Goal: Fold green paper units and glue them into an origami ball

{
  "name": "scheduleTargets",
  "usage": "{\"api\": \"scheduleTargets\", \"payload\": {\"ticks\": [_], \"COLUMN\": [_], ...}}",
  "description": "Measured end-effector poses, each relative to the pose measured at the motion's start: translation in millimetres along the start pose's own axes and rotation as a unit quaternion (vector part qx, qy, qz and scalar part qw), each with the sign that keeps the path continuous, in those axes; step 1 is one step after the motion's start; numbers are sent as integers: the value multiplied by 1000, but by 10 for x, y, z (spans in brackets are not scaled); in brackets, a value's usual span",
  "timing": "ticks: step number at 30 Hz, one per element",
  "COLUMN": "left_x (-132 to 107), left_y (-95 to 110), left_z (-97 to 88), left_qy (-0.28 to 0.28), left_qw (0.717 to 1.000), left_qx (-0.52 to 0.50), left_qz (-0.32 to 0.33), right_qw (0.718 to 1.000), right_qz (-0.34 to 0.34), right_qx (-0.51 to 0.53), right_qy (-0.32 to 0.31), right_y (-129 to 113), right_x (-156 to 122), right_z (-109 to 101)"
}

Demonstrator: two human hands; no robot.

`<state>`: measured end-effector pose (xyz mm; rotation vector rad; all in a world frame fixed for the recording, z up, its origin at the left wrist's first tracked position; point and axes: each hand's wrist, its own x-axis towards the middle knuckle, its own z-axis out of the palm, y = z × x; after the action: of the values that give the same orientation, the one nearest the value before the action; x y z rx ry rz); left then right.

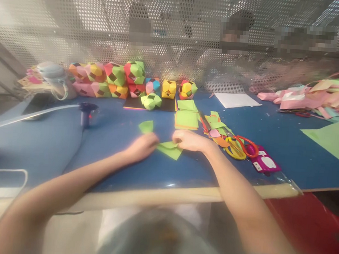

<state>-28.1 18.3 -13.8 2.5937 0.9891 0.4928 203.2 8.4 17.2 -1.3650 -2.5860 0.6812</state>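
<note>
A green paper sheet (171, 151), partly folded over, lies on the blue table between my hands. My left hand (146, 144) is closed at its left corner, fingers curled and pressed to it. At the upper right edge, my right hand (187, 139) pinches the same paper. A smaller folded green piece (146, 127) rests just beyond my left hand. Beyond my right hand is a stack of green and orange paper squares (186, 119). Exact fingertip contact is blurred.
Folded paper balls (135, 72) line the back by a perforated metal screen (175, 39). A glue gun (87, 112) stands left. Right are paper scraps (215, 124), red and yellow scissors (237, 147), and a purple case (263, 160). Pink strips (306, 98) pile at far right.
</note>
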Motion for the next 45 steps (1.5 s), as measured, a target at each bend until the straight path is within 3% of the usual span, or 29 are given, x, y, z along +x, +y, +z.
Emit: {"api": "scheduleTargets", "payload": {"ticks": [6,13,18,23,33,45], "left_x": [-56,-32,-38,-50,-63,-74], "left_y": [-41,-151,-168,-182,-213,-195], "left_z": [29,43,17,-16,-40,-65], "left_qy": [20,44,32,25,10,2], "left_qw": [999,994,993,992,994,995], "left_qx": [9,96,103,90,83,89], "left_qz": [27,40,52,81,77,49], "right_qw": [999,997,994,988,980,969], "right_qz": [-9,41,-8,-36,7,5], "right_qx": [-35,-28,-84,-147,-193,-238], "right_qy": [6,62,69,17,-50,-73], "right_y": [-89,-120,-123,-148,-269,-459], "right_x": [-38,20,47,-6,-111,-185], "right_z": [-10,70,94,45,-13,-76]}}
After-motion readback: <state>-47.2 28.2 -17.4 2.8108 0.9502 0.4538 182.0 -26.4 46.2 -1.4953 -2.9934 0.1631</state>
